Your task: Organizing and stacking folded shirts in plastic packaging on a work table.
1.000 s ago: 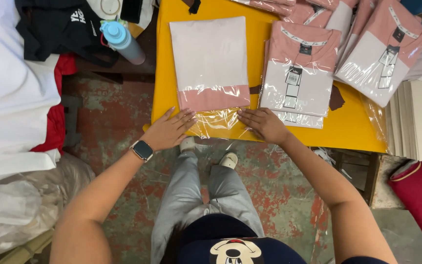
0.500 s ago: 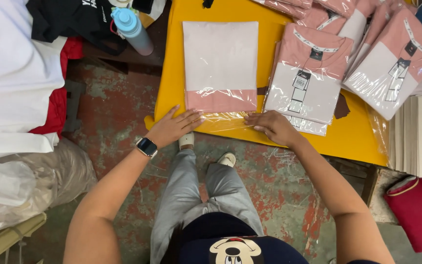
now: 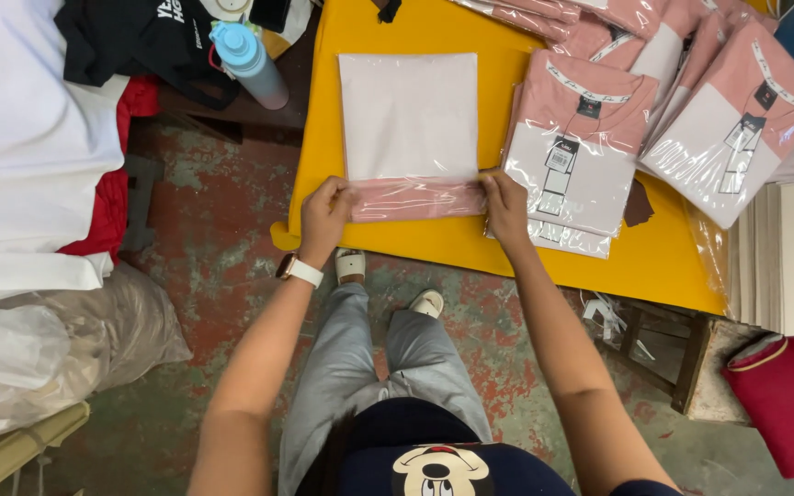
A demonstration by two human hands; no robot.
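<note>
A folded pink-and-white shirt in a clear plastic bag point(image 3: 409, 129) lies face down on the yellow table point(image 3: 470, 250). My left hand point(image 3: 325, 216) grips the bag's near left corner, and my right hand point(image 3: 505, 204) grips its near right corner. The bag's flap is folded over the pink end between my hands. A white-strapped watch point(image 3: 298, 270) sits on my left wrist.
Several bagged pink-and-white shirts point(image 3: 573, 156) are stacked to the right on the table. A blue bottle point(image 3: 248, 61) and dark clothing point(image 3: 140, 37) lie at the upper left. White and red fabric point(image 3: 29, 156) is piled at the left. A red bag point(image 3: 788, 400) sits at the lower right.
The loose plastic flap that hung over the table's near edge has been folded up over the shirt's pink end. Both hands moved up from the flap's edge to the bag's near corners.
</note>
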